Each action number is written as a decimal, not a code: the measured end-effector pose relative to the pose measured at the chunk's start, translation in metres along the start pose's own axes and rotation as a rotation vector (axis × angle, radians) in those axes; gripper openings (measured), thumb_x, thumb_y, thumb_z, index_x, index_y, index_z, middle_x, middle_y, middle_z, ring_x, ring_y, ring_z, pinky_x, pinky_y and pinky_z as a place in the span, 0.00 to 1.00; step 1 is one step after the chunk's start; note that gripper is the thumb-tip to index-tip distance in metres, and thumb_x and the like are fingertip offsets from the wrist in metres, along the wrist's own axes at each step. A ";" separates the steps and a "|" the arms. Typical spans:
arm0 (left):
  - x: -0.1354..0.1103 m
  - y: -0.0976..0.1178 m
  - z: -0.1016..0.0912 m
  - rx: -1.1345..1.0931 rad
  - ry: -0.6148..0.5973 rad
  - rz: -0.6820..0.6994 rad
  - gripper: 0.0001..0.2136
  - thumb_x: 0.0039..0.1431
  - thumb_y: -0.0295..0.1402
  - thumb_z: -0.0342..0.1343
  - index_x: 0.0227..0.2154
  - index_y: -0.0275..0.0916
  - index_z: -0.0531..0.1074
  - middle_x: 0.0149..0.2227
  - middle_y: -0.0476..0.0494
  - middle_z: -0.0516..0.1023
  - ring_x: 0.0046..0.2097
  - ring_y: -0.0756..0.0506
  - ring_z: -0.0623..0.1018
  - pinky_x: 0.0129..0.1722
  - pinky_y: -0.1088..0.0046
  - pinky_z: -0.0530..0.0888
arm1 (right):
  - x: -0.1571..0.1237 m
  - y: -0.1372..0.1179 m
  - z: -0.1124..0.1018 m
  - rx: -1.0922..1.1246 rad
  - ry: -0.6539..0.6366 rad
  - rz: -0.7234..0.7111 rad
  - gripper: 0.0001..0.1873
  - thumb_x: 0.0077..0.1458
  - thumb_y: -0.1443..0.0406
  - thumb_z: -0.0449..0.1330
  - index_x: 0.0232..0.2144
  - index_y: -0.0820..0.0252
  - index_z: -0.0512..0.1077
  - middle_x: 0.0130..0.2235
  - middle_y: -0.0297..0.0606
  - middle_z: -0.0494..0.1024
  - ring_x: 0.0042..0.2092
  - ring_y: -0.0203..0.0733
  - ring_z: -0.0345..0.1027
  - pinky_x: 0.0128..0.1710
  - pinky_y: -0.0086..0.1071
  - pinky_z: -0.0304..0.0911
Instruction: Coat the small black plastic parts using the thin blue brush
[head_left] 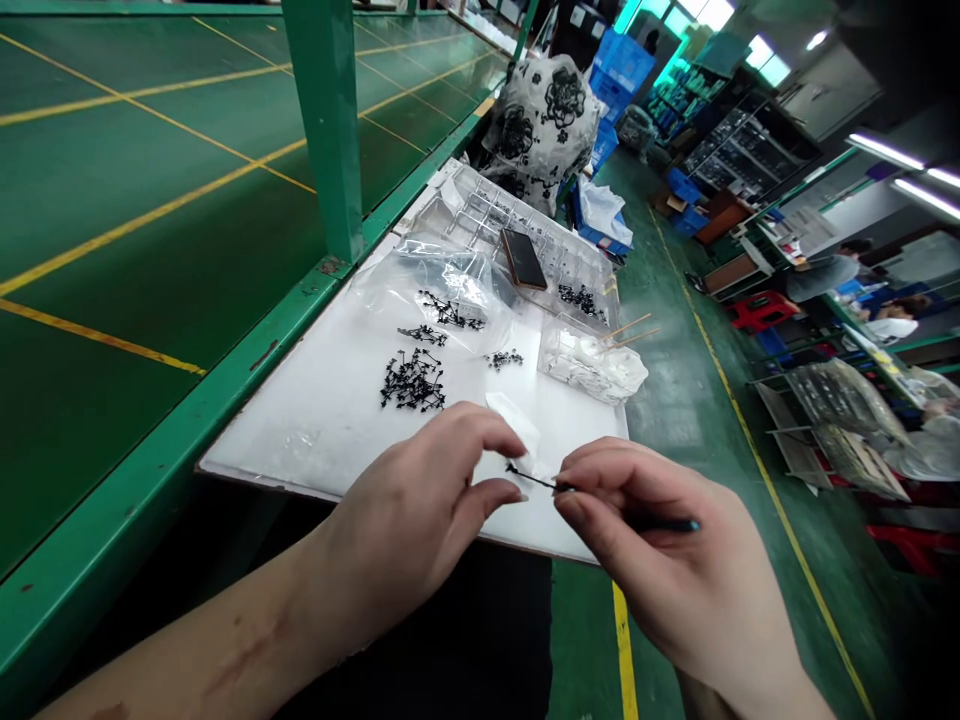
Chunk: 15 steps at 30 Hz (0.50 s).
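Observation:
My right hand [667, 540] pinches one end of a thin black stem-like part [534, 478] between thumb and fingertips. A dark stick with a blue tip [686, 525] also shows inside that hand; how it is held is partly hidden. My left hand [427, 500] has thumb and index finger apart, close to the part's free end and not touching it. Beyond the hands, a pile of similar black parts [412, 380] lies on the white board [300, 425]. Small round pieces [504, 359] sit to its right, and a white paper piece [514, 425] lies behind the held part.
A clear plastic bag [442, 270] with more black parts lies behind the pile. A phone [523, 258] rests on a clear compartment tray [487, 215]. At right stands a plastic-lined container [592, 360] with thin sticks. A green post [326, 130] rises at left.

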<state>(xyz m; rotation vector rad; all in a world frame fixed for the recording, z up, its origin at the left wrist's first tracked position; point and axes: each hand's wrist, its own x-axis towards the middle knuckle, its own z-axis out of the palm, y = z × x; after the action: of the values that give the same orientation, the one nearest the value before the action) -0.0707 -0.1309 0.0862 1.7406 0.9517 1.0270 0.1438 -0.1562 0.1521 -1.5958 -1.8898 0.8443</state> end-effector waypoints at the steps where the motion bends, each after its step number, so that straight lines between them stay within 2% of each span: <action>1: -0.001 0.000 0.001 -0.071 -0.039 -0.112 0.07 0.67 0.34 0.59 0.47 0.43 0.72 0.44 0.50 0.80 0.40 0.52 0.79 0.42 0.80 0.74 | 0.000 0.000 0.000 0.043 0.005 0.014 0.03 0.62 0.61 0.67 0.37 0.51 0.78 0.34 0.34 0.76 0.32 0.34 0.66 0.26 0.27 0.59; 3: -0.002 0.001 0.006 -0.260 -0.155 -0.289 0.10 0.66 0.38 0.61 0.47 0.43 0.74 0.39 0.50 0.79 0.35 0.53 0.76 0.36 0.80 0.73 | 0.000 0.001 0.002 0.158 -0.004 0.055 0.04 0.62 0.61 0.67 0.35 0.53 0.78 0.35 0.34 0.76 0.32 0.33 0.67 0.27 0.26 0.60; 5: -0.005 0.003 0.012 -0.462 -0.196 -0.387 0.11 0.66 0.40 0.60 0.46 0.42 0.76 0.35 0.50 0.78 0.33 0.53 0.74 0.33 0.81 0.72 | 0.000 0.003 0.005 0.280 -0.008 0.094 0.05 0.61 0.61 0.68 0.33 0.54 0.78 0.34 0.34 0.76 0.30 0.31 0.65 0.26 0.24 0.60; 7: -0.006 0.006 0.018 -0.638 -0.120 -0.458 0.12 0.66 0.44 0.60 0.43 0.42 0.76 0.31 0.53 0.75 0.29 0.56 0.70 0.27 0.83 0.67 | 0.001 0.006 0.008 0.377 -0.001 0.137 0.05 0.60 0.60 0.69 0.34 0.54 0.79 0.33 0.34 0.76 0.29 0.30 0.62 0.25 0.23 0.58; 10: -0.005 0.009 0.021 -0.807 -0.011 -0.532 0.13 0.64 0.46 0.63 0.39 0.42 0.76 0.23 0.57 0.64 0.23 0.58 0.60 0.20 0.84 0.58 | 0.001 0.010 0.014 0.468 0.005 0.198 0.06 0.59 0.59 0.70 0.35 0.53 0.80 0.32 0.34 0.74 0.28 0.29 0.59 0.24 0.23 0.54; 12: -0.002 0.009 0.021 -0.857 0.013 -0.537 0.13 0.62 0.46 0.64 0.38 0.41 0.76 0.20 0.58 0.60 0.22 0.58 0.59 0.20 0.83 0.56 | 0.000 0.012 0.019 0.510 0.008 0.213 0.06 0.58 0.59 0.71 0.35 0.53 0.81 0.31 0.34 0.74 0.27 0.29 0.58 0.24 0.23 0.54; 15: 0.000 0.009 0.021 -0.934 0.020 -0.552 0.15 0.62 0.47 0.65 0.38 0.41 0.74 0.20 0.58 0.59 0.22 0.57 0.58 0.20 0.82 0.55 | -0.003 0.012 0.027 0.530 -0.014 0.193 0.06 0.57 0.60 0.72 0.34 0.54 0.81 0.31 0.35 0.74 0.27 0.30 0.60 0.24 0.24 0.55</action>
<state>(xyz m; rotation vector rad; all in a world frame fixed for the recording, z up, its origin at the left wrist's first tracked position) -0.0493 -0.1398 0.0889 0.6467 0.7155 0.8935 0.1322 -0.1614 0.1249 -1.4418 -1.3714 1.3105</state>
